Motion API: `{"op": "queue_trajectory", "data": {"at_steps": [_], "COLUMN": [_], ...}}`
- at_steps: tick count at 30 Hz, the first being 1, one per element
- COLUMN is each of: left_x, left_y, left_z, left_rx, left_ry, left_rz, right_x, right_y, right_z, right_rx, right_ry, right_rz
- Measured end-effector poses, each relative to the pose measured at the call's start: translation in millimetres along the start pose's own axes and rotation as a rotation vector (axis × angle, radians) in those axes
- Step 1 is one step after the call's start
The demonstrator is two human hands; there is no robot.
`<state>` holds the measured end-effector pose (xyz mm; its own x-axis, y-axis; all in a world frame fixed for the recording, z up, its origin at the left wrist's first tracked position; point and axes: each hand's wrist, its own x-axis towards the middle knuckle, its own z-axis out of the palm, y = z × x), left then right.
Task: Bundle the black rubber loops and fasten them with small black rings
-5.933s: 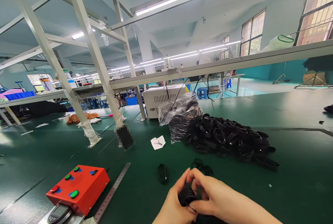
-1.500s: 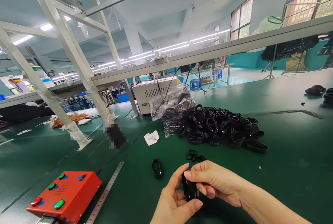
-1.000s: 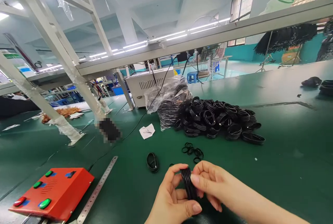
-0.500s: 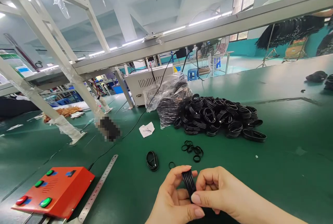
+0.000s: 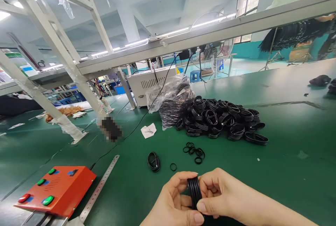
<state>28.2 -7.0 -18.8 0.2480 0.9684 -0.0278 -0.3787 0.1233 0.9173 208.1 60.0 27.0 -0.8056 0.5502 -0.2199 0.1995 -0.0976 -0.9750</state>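
Between my two hands is a coiled black cable (image 5: 194,191), its strands side by side. My left hand (image 5: 174,201) grips it from the left, index finger over the top and thumb below. On its right side, my right hand (image 5: 216,196) pinches the coil with thumb and curled fingers. Beyond my left hand a single black ring (image 5: 173,166) lies on the green table (image 5: 126,191). Several more black rings (image 5: 194,151) sit farther off, and one coiled cable (image 5: 153,162) lies to the left.
A large pile of coiled black cables (image 5: 220,117) stands at the back beside a clear plastic bag (image 5: 170,103). An orange box (image 5: 57,187) with green and red buttons and a steel ruler (image 5: 99,187) are at the left. Near the middle lies a paper scrap (image 5: 148,130).
Both hands have shifted slightly down with the coiled cable, which now stands more upright. The single ring, partly hidden by my left hand before, shows fully.
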Motion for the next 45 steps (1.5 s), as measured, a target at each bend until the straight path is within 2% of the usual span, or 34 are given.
{"op": "queue_trajectory", "data": {"at_steps": [6,10,12,16,19,22,25,29,32,38,42,45], "left_x": [1.0,1.2,1.6,3.4,3.8,2.7,1.8,1.7,2.0,4.0,5.9,6.2], "left_y": [0.8,5.1,6.6,5.3,3.6,4.3,6.5,9.2,10.3,3.0,-5.6,-6.4], "left_z": [0.7,2.3,2.4,1.0,-0.5,-1.5,-1.0,1.6,3.3,4.5,6.1,5.7], "left_rx": [0.053,0.010,-0.039,-0.100,-0.122,-0.143,-0.164,-0.212,-0.210,-0.239,-0.291,-0.303], "left_ry": [0.058,0.079,0.081,0.068,0.075,0.132,0.173,0.152,0.135,0.172,0.186,0.196], "left_rz": [0.022,-0.001,-0.010,0.022,0.028,-0.018,-0.049,-0.076,-0.063,-0.060,-0.049,-0.039], "right_x": [3.0,3.7,2.6,-0.5,-1.8,-1.4,1.4,5.6,7.2,9.8,10.1,9.5], "right_y": [5.4,3.7,-0.1,-4.5,0.6,10.2,19.3,27.2,29.8,29.9,28.7,26.7], "right_z": [8.7,3.1,-1.7,-0.2,8.5,15.2,17.8,16.4,13.2,15.0,22.1,24.2], "right_rx": [-0.144,0.020,0.021,-0.254,-0.505,-0.784,-0.939,-0.938,-0.829,-0.663,-0.684,-0.720], "right_ry": [0.183,0.143,0.146,0.188,0.185,0.217,0.289,0.315,0.312,0.364,0.429,0.440], "right_rz": [-0.047,-0.108,-0.113,-0.077,-0.288,-0.497,-0.576,-0.657,-0.619,-0.463,-0.346,-0.322]}}
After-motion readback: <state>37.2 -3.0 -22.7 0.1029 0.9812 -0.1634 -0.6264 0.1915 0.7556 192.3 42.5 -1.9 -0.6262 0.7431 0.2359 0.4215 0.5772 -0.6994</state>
